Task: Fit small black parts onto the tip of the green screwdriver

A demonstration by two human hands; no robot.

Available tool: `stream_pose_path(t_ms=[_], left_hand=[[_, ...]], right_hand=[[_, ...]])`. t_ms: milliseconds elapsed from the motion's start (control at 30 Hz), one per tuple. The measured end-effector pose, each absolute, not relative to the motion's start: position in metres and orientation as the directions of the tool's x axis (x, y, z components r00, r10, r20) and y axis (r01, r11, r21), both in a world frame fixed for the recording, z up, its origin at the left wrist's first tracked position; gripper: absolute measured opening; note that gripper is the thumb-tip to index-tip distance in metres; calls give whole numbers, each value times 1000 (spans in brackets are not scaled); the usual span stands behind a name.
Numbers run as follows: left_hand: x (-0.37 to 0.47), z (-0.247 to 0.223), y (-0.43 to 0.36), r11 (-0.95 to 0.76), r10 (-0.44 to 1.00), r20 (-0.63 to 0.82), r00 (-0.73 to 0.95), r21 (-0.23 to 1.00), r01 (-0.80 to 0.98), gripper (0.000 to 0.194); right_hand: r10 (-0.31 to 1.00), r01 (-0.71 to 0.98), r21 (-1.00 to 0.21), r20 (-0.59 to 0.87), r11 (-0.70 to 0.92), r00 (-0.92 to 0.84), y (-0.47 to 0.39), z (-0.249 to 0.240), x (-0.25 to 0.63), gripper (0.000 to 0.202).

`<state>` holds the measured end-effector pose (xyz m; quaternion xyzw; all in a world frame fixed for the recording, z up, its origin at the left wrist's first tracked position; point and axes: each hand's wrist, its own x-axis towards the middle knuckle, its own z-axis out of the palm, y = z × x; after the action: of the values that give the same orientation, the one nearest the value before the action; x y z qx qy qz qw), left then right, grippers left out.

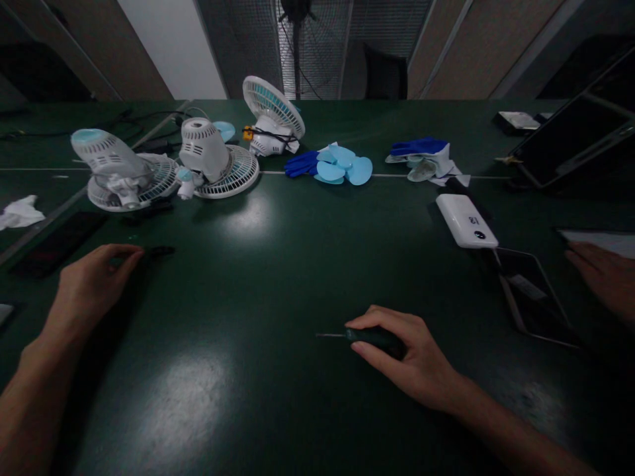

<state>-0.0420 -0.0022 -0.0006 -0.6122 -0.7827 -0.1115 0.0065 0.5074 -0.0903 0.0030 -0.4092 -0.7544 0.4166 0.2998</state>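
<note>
My right hand (407,350) is closed around the dark handle of a screwdriver (377,340), low over the green table (258,396); its thin shaft points left. At the left, my left hand (102,277) is pinched, thumb and forefinger together at the end of a small dark object (161,251) that I cannot make out. Beyond my left hand, two white fans, one (119,168) at the far left and another (206,155) beside it, lie with their grilles down.
A third fan (272,116) stands tilted behind. Light blue fan blades (344,165) lie by blue gloves (301,164); more gloves (429,158) lie right. A white device (466,220) and a phone-like slab (536,294) are at right, near another person's hand (605,274).
</note>
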Motion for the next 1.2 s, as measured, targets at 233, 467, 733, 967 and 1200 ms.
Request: stream_pose_path(t_ms=[233,467,733,967,1200], left_hand=[[-6,4,-6,125,897,320,-303,474,871,45],[12,6,-3,-19,910,400,-107,299,954,41],[18,-1,2,-109,931,365,-27,348,931,38],[15,-1,2,-126,918,396,-17,332,935,37],[8,-1,-1,-41,946,312,-87,384,923,41]], right_hand=[[863,366,-877,98,310,-496,-91,3,508,20],[867,384,-872,86,304,-491,-91,2,508,21],[864,383,-865,106,324,-492,-92,2,508,21],[864,389,-864,99,321,-494,-92,4,507,21],[865,412,-840,125,353,-486,-92,1,508,21]])
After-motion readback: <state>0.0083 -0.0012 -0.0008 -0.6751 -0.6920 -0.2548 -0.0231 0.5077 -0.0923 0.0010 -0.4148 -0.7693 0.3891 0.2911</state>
